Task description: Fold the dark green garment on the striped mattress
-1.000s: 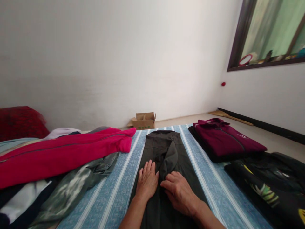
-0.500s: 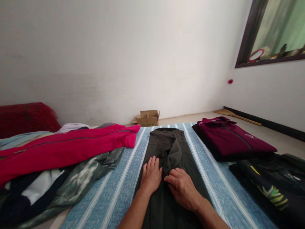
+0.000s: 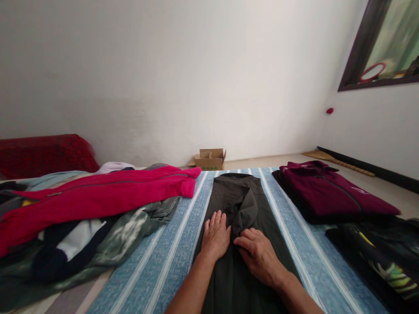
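Both hands have slid a touch further up the dark garment since a second ago, and the view has swung left, pushing the window towards the right edge. Left hand lies flat, fingers together, palm pressing the cloth down beside the centre fold, likely to stop it sliding. Right hand sits just beside it, fingers curled and pinching a ridge of fabric where a folded sleeve comes down; so one hand is spread open, the other closed on the garment. That garment lies lengthwise along the middle of the striped blue bed cover, collar end away from the person. To the left, a loose heap: a pink jacket draped over a mottled green piece, unfolded. To the right, a maroon top neatly folded, and a black printed one nearer the camera, set apart from the heap. Beyond the bed, a small cardboard box stands on the floor against a bare white wall.
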A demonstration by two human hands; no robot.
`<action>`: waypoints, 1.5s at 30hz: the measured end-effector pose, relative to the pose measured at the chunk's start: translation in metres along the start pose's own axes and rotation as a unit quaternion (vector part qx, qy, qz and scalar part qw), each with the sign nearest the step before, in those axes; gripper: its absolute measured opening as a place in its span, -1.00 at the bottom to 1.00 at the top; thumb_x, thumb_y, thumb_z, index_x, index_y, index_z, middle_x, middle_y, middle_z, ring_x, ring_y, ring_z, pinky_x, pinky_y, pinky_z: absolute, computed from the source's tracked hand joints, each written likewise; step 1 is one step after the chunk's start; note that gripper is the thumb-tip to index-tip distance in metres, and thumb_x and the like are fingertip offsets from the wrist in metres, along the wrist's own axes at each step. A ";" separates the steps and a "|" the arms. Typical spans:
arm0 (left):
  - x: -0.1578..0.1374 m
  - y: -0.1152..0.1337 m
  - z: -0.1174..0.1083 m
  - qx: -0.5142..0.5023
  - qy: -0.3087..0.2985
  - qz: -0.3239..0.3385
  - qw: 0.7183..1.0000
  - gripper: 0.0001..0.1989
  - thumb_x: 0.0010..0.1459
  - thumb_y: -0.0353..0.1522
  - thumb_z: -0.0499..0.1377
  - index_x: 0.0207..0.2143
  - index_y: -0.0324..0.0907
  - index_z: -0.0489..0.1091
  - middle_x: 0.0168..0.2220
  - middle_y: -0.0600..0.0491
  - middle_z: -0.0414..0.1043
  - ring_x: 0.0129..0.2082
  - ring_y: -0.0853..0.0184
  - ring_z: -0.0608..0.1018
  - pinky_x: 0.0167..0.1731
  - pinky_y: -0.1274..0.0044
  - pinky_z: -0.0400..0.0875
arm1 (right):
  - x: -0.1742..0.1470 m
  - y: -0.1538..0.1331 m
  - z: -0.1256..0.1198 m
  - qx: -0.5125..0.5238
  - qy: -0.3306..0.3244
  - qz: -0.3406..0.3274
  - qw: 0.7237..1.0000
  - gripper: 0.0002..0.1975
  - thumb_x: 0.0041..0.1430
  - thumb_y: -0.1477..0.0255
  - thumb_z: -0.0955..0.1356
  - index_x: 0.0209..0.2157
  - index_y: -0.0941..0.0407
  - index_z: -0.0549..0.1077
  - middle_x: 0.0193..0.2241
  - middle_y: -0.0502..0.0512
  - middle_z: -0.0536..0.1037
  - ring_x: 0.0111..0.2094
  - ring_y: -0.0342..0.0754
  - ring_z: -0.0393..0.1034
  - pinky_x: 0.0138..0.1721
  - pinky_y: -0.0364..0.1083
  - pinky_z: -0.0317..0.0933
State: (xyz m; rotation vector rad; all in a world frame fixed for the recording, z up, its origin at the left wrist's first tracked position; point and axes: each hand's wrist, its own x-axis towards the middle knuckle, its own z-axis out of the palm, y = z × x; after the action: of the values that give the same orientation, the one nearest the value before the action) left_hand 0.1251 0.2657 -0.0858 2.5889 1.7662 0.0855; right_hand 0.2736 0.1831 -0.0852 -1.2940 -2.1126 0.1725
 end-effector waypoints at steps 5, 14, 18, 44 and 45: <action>0.002 0.000 0.000 0.007 -0.001 -0.001 1.000 -0.48 0.27 -0.27 -0.19 0.23 -0.31 0.06 0.29 -0.11 -0.04 0.28 0.18 0.03 0.19 0.28 -0.01 | 0.002 -0.002 -0.003 -0.001 -0.003 0.003 1.000 -0.81 0.19 0.57 0.23 -0.26 0.07 0.43 -0.38 0.03 0.40 -0.30 -0.07 0.21 -0.26 -0.08 0.03; 0.002 0.001 -0.005 0.014 -0.010 -0.002 1.000 -0.49 0.27 -0.27 -0.17 0.22 -0.30 0.07 0.29 -0.14 -0.04 0.28 0.18 0.02 0.19 0.29 0.00 | 0.003 -0.001 -0.002 -0.021 -0.009 0.003 1.000 -0.80 0.16 0.58 0.25 -0.25 0.06 0.44 -0.38 0.02 0.40 -0.30 -0.08 0.22 -0.26 -0.09 0.02; 0.001 0.003 -0.007 0.012 -0.013 0.002 1.000 -0.49 0.28 -0.27 -0.18 0.22 -0.31 0.06 0.29 -0.14 -0.06 0.29 0.18 0.01 0.19 0.29 -0.02 | 0.003 -0.001 -0.002 -0.022 -0.008 0.002 1.000 -0.80 0.18 0.56 0.24 -0.23 0.05 0.43 -0.37 0.02 0.40 -0.29 -0.07 0.22 -0.26 -0.09 0.03; -0.001 0.002 0.001 -0.006 -0.006 0.005 1.000 -0.47 0.28 -0.23 -0.20 0.23 -0.29 0.04 0.29 -0.13 -0.05 0.29 0.17 0.01 0.19 0.28 -0.04 | 0.000 0.001 -0.001 -0.006 -0.002 0.010 1.000 -0.79 0.17 0.57 0.26 -0.21 0.05 0.45 -0.36 0.03 0.41 -0.29 -0.08 0.25 -0.24 -0.10 0.07; -0.001 0.002 0.002 -0.012 -0.006 0.006 1.000 -0.47 0.28 -0.24 -0.19 0.23 -0.29 0.03 0.29 -0.13 -0.05 0.29 0.16 0.00 0.19 0.28 -0.04 | 0.000 0.001 -0.001 -0.005 -0.001 0.011 1.000 -0.79 0.17 0.56 0.26 -0.21 0.05 0.45 -0.36 0.03 0.42 -0.28 -0.08 0.25 -0.24 -0.10 0.08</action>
State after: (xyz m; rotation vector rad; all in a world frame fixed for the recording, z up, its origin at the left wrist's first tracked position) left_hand 0.1268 0.2637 -0.0877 2.5784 1.7361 0.0914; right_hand 0.2751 0.1832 -0.0853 -1.3241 -2.1043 0.1735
